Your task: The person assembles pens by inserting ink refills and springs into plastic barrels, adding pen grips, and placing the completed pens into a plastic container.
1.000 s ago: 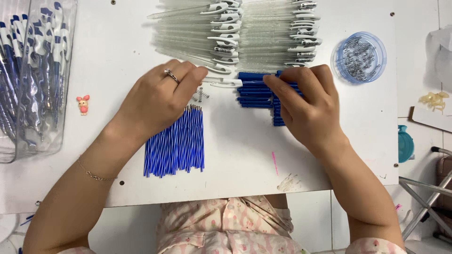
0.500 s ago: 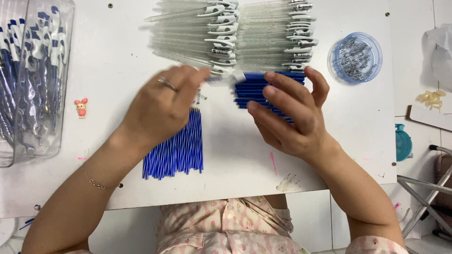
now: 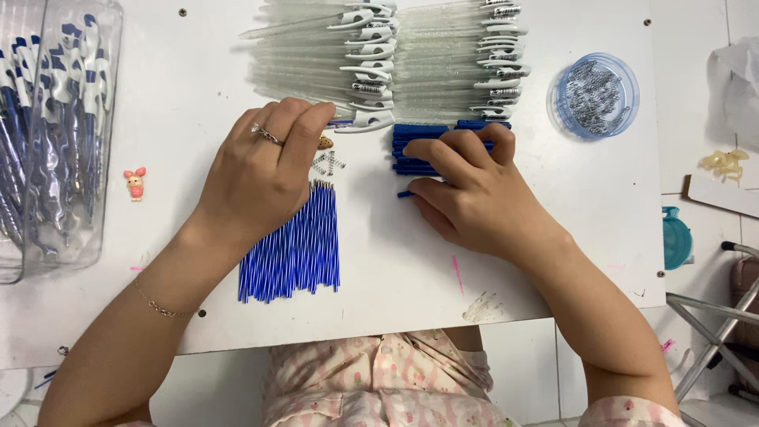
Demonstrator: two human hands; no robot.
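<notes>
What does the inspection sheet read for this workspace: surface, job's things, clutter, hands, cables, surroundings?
Surface: white board, faint marks near the front edge.
Job's things: blue refills; short blue caps; clear pen barrels; small springs.
Clutter: round tub of springs; pink figurine; clear box of finished pens.
Hands: left hand over the springs; right hand on the caps.
Cables: nothing seen.
Surroundings: metal frame, teal item.
</notes>
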